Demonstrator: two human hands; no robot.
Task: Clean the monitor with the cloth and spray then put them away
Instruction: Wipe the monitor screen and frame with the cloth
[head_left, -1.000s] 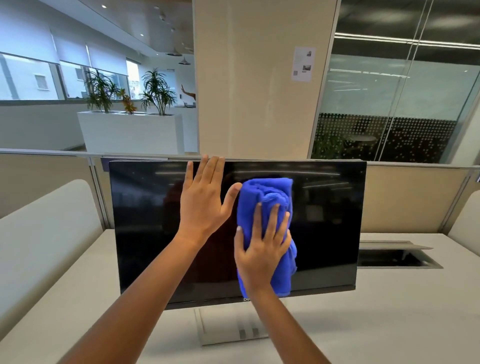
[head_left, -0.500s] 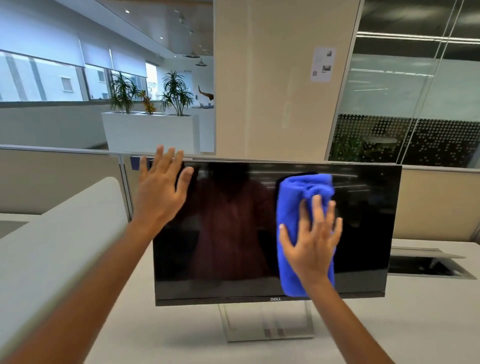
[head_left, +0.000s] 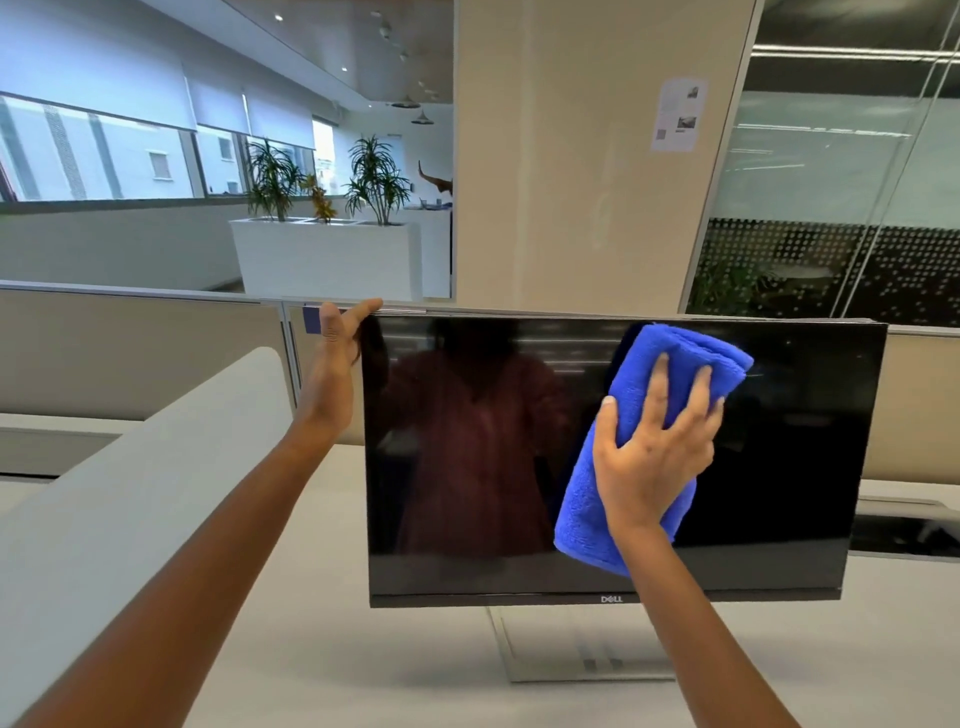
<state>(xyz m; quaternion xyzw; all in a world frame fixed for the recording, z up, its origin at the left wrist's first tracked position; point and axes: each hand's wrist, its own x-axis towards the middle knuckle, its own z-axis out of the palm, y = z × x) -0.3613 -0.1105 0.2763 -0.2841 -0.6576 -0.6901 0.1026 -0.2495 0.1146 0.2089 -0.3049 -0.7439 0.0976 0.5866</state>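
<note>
A black monitor (head_left: 467, 467) with a dark screen stands on a silver stand (head_left: 582, 654) on the white desk. My left hand (head_left: 332, 374) grips the monitor's top left corner, thumb over the top edge. My right hand (head_left: 654, 447) presses a folded blue cloth (head_left: 587, 514) flat against the right half of the screen, fingers spread over it. The cloth reaches from near the top edge down to the lower part of the screen. No spray bottle is in view.
A grey curved divider (head_left: 135, 493) rises at the left of the desk (head_left: 363, 675). Beige partition panels (head_left: 130, 358) run behind the monitor. A cable hatch (head_left: 904, 535) lies open in the desk at the right. A pillar (head_left: 582, 156) and glass wall stand beyond.
My left hand slid from the screen's middle to the top left corner and took hold of it. My right hand moved the cloth rightward across the screen.
</note>
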